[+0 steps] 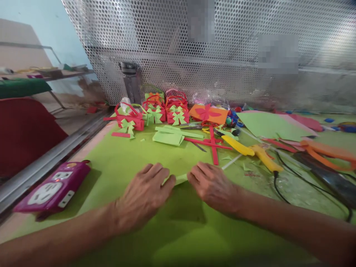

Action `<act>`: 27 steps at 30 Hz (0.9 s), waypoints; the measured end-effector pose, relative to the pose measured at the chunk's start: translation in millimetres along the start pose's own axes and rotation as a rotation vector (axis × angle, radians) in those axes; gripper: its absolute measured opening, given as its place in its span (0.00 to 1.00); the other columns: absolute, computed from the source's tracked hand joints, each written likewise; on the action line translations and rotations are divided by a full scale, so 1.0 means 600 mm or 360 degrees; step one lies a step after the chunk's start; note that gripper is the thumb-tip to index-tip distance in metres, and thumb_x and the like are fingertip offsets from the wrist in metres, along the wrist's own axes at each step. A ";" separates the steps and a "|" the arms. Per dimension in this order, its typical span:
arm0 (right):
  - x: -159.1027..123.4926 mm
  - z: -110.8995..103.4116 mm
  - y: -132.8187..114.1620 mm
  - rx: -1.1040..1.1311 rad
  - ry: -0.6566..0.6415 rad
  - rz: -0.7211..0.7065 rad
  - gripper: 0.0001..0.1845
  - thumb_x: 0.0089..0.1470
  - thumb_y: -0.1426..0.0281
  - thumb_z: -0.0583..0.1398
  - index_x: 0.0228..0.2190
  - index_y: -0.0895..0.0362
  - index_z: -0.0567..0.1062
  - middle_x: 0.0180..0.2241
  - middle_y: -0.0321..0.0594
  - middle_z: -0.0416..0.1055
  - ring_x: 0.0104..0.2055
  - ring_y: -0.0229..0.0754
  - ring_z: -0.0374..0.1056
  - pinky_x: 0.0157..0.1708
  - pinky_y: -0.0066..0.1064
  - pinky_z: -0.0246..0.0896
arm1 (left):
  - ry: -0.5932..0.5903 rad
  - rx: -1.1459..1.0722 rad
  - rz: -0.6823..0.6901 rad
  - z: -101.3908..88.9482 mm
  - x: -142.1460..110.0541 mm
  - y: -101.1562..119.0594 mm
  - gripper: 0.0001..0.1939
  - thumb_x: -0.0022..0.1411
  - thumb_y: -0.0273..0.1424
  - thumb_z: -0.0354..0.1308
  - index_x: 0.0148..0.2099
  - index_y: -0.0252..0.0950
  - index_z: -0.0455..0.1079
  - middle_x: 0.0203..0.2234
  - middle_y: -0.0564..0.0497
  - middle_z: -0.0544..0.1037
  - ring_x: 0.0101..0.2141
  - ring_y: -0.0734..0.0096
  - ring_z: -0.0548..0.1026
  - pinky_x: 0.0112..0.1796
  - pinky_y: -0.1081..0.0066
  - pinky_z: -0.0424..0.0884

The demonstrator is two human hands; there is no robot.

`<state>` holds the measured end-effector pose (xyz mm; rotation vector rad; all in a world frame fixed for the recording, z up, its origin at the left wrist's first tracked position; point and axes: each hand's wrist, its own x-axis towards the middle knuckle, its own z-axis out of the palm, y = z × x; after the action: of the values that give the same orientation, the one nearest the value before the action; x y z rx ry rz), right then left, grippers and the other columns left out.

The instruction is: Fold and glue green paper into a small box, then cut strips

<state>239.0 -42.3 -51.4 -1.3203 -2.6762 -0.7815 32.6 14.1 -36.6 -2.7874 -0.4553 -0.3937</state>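
Observation:
Between my two hands a small light-green piece of paper (181, 180) spans just above the green tabletop. My left hand (148, 193) pinches its left end, with the thumb and fingers pressed together. At the right end, the curled fingers of my right hand (210, 187) grip the same paper. Most of the piece is covered by the hands, so its full shape is hidden. Just beyond them lie a folded light-green paper (168, 138), light-green strips and crossed red paper strips (213, 148).
Small red and green paper bags with bows (178, 114) stand at the back, near a grey bottle (131, 83). A yellow glue gun (264, 157) with its cord and orange-handled scissors (328, 152) lie right. A purple power strip (54, 189) sits left. Perforated metal (164, 40) rises behind.

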 end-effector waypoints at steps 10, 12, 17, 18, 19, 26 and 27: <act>-0.022 0.008 0.010 0.0555 -0.0061 0.0340 0.10 0.54 0.80 0.53 0.24 0.58 0.69 0.26 0.38 0.66 0.29 0.38 0.58 0.29 0.31 0.52 | 0.0044 -0.0307 -0.0091 0.046 0.007 -0.002 0.13 0.62 0.20 0.45 0.29 0.34 0.67 0.24 0.50 0.69 0.27 0.68 0.64 0.28 0.67 0.59; -0.026 0.006 0.014 0.0662 -0.0096 0.0396 0.11 0.54 0.80 0.52 0.23 0.58 0.69 0.26 0.38 0.66 0.29 0.38 0.58 0.29 0.31 0.52 | 0.0014 -0.0411 -0.0148 0.048 0.005 -0.006 0.12 0.62 0.21 0.45 0.30 0.34 0.67 0.24 0.50 0.69 0.27 0.69 0.64 0.29 0.67 0.59; -0.036 -0.001 0.019 0.0771 -0.0120 0.0360 0.10 0.52 0.80 0.51 0.28 0.60 0.71 0.30 0.43 0.66 0.35 0.43 0.59 0.35 0.36 0.54 | 0.0191 -0.0453 -0.0066 0.052 0.004 -0.013 0.11 0.63 0.23 0.47 0.31 0.33 0.68 0.27 0.49 0.71 0.30 0.66 0.66 0.32 0.65 0.60; -0.036 -0.002 0.019 0.0787 -0.0119 0.0373 0.10 0.52 0.80 0.51 0.28 0.60 0.71 0.30 0.43 0.66 0.34 0.43 0.59 0.34 0.37 0.54 | 0.0192 -0.0473 -0.0051 0.053 0.004 -0.013 0.11 0.63 0.23 0.47 0.31 0.33 0.69 0.27 0.48 0.72 0.30 0.66 0.67 0.33 0.64 0.60; -0.037 -0.002 0.020 0.0810 -0.0115 0.0388 0.10 0.51 0.81 0.51 0.28 0.59 0.71 0.29 0.42 0.66 0.33 0.43 0.59 0.34 0.37 0.54 | 0.0187 -0.0495 -0.0053 0.055 0.004 -0.014 0.11 0.63 0.23 0.47 0.32 0.33 0.69 0.27 0.48 0.72 0.30 0.66 0.67 0.33 0.63 0.61; -0.033 0.009 0.021 0.0959 0.0015 0.0606 0.13 0.53 0.80 0.51 0.22 0.58 0.69 0.24 0.37 0.64 0.28 0.39 0.58 0.28 0.33 0.52 | 0.0240 -0.0576 -0.0107 0.061 0.006 -0.020 0.12 0.62 0.24 0.48 0.29 0.35 0.68 0.21 0.52 0.69 0.24 0.69 0.65 0.29 0.65 0.58; -0.032 0.011 0.022 0.0997 0.0024 0.0668 0.13 0.54 0.78 0.52 0.21 0.58 0.69 0.23 0.37 0.64 0.27 0.38 0.58 0.28 0.33 0.52 | 0.0235 -0.0570 -0.0105 0.061 0.006 -0.021 0.12 0.62 0.24 0.48 0.29 0.35 0.68 0.21 0.52 0.69 0.24 0.69 0.65 0.29 0.64 0.57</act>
<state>262.2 -46.7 -56.8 -1.5660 -2.2066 0.0904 39.5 38.2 -66.1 -3.0587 -0.4839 -0.7588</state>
